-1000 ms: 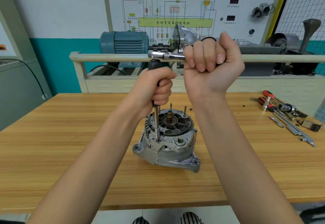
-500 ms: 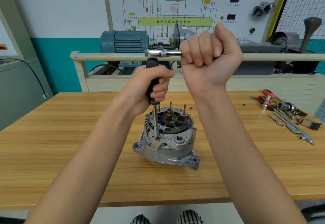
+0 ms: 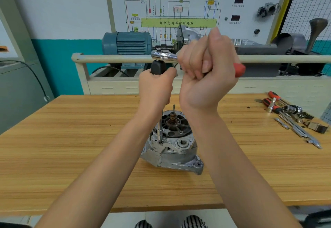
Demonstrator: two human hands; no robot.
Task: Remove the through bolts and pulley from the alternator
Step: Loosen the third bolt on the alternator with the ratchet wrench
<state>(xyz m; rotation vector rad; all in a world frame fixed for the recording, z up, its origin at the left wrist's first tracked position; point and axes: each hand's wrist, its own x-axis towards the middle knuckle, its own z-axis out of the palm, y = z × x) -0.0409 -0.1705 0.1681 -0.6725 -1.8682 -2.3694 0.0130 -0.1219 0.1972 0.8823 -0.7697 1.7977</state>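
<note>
A silver alternator [image 3: 172,149] stands on the wooden table [image 3: 71,147], its open black end with the shaft facing up. A long extension bar [image 3: 160,131] runs straight down into a bolt hole at the housing's left edge. My left hand [image 3: 155,88] grips the bar's black handle just above the alternator. On top sits a chrome ratchet head [image 3: 163,55]. My right hand [image 3: 207,70] grips the ratchet's handle, whose red end [image 3: 239,69] sticks out to the right. A thin stud [image 3: 174,107] stands up from the alternator behind the shaft.
Loose tools [image 3: 290,115] lie at the table's right: red-handled drivers, sockets, extension bars. Behind the table runs a beige rail [image 3: 114,58] with a blue motor [image 3: 127,43] and a wiring-diagram board [image 3: 172,12]. My knees show below the table's front edge.
My right hand has swung the ratchet handle toward me and to the right, so its red end now shows. My left hand keeps its hold on the bar's handle. The view shifted slightly.
</note>
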